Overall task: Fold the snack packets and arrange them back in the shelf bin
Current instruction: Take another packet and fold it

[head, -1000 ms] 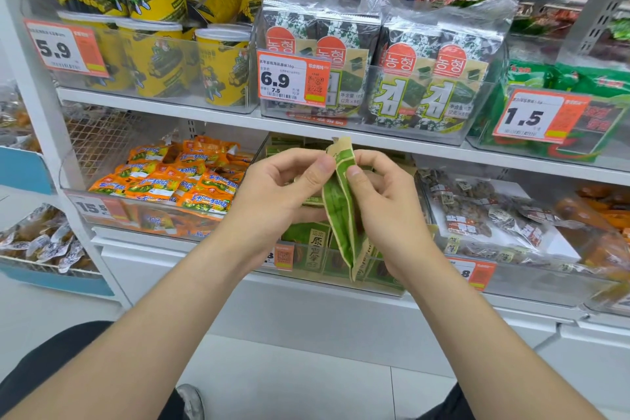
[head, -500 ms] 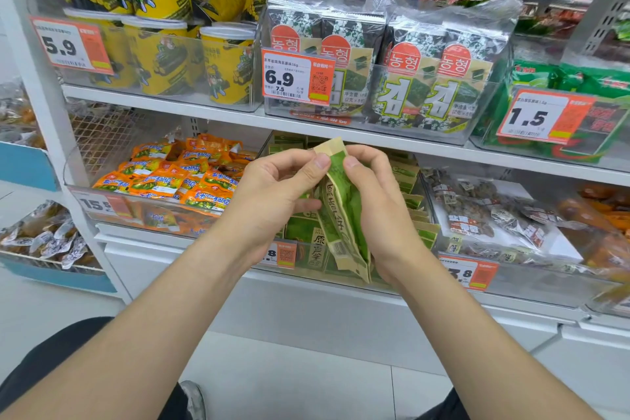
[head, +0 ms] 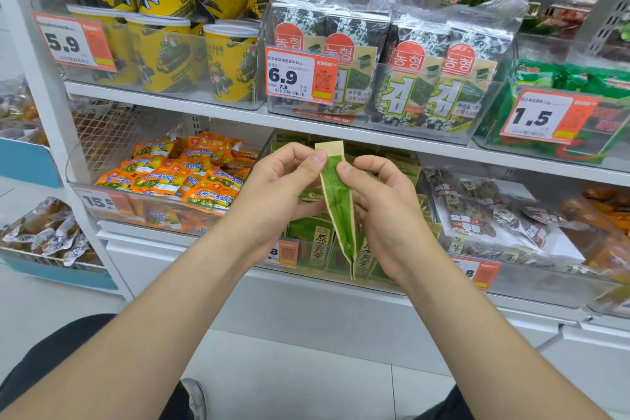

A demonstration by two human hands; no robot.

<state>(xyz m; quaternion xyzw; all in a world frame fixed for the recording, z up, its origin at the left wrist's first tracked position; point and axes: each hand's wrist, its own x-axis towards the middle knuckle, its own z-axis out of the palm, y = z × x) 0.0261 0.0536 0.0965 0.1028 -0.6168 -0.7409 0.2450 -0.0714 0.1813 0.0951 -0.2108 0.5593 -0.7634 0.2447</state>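
We pinch the packet (head: 337,201) near its top, left hand (head: 272,201) and right hand (head: 381,215) gripping either face; it looks light, thin, easily creased.

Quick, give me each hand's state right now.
Left hand: closed, pinching the upper part of the green snack packet.
Right hand: closed, pinching the same packet from the other side.

You wear the only camera on your head: it faces forward and down at the clear plastic shelf bin (head: 317,264) from near, taking in white metal shelves (head: 392,143) above it and pale floor tiles (head: 289,382) below it.
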